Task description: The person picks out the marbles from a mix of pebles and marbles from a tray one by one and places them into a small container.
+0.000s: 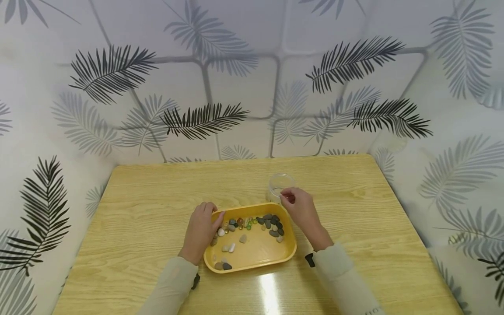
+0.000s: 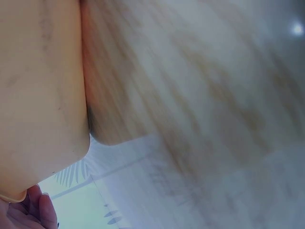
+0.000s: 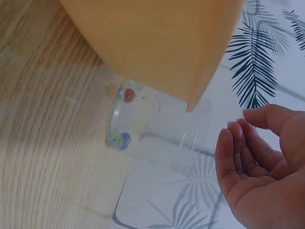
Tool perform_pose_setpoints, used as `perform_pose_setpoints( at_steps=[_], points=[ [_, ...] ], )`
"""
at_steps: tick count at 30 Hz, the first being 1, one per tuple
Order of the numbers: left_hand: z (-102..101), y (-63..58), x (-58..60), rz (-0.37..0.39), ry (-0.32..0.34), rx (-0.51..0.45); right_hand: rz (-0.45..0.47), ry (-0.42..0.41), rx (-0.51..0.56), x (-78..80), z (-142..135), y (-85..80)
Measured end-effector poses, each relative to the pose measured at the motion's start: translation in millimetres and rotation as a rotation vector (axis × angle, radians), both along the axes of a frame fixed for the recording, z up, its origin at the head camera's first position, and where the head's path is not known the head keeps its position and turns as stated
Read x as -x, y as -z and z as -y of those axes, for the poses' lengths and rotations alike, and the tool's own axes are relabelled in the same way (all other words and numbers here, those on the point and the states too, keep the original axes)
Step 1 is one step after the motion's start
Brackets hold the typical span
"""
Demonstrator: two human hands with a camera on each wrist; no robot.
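Where the yellow tray (image 1: 260, 254) sits: on the wooden table (image 1: 149, 197), between the person's forearms, slightly askew to the table's far edge.
Clear jar (image 1: 274, 189): upright on the table, just beyond the tray's far edge, toward its far right corner. The right wrist view shows a few pieces at its bottom, among them a red bead (image 3: 129, 95) and a blue bead (image 3: 125, 140).
Left hand (image 1: 200, 229): holding the tray at its far left corner, thumb over the rim and fingers outside it, probably to steady it.
Right hand (image 1: 302, 209): at the jar's near right side, thumb and fingertips drawn narrowly together. No piece shows between them; whether a tiny one is hidden, I cannot tell.
Glass beads (image 1: 249, 226): green, yellow and amber, along the middle of the tray's far edge.
Stones: dark stones (image 1: 273, 233) crowd the far right corner; pale stones (image 1: 221, 232) lie by the far left corner, and a few more stones (image 1: 226, 266) at the near left.
Step in hand: seemingly moving beads into the jar, with the right hand at the dropping end of a trip.
Next move: likely calls for reaching back over the far edge and pinching one bead cleanly from beside the stones, the tray kept from sliding.
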State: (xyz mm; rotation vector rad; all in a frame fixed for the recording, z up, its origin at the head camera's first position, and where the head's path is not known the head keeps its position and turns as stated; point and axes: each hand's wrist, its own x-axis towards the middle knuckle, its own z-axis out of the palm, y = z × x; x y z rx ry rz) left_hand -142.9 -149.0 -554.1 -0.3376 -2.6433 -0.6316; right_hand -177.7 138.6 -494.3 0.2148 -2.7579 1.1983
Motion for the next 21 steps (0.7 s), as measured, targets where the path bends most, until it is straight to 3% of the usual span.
perform_pose_setpoints(
  at_steps=[11, 21],
  points=[
    [0.4, 1.6, 1.6, 0.015, 0.002, -0.009, 0.012, -0.087, -0.005, -16.1, 18.4, 5.6],
    [-0.3, 0.9, 1.4, 0.040, -0.005, -0.006, 0.027, -0.113, -0.043, -18.5, 28.0, 16.9]
  ],
)
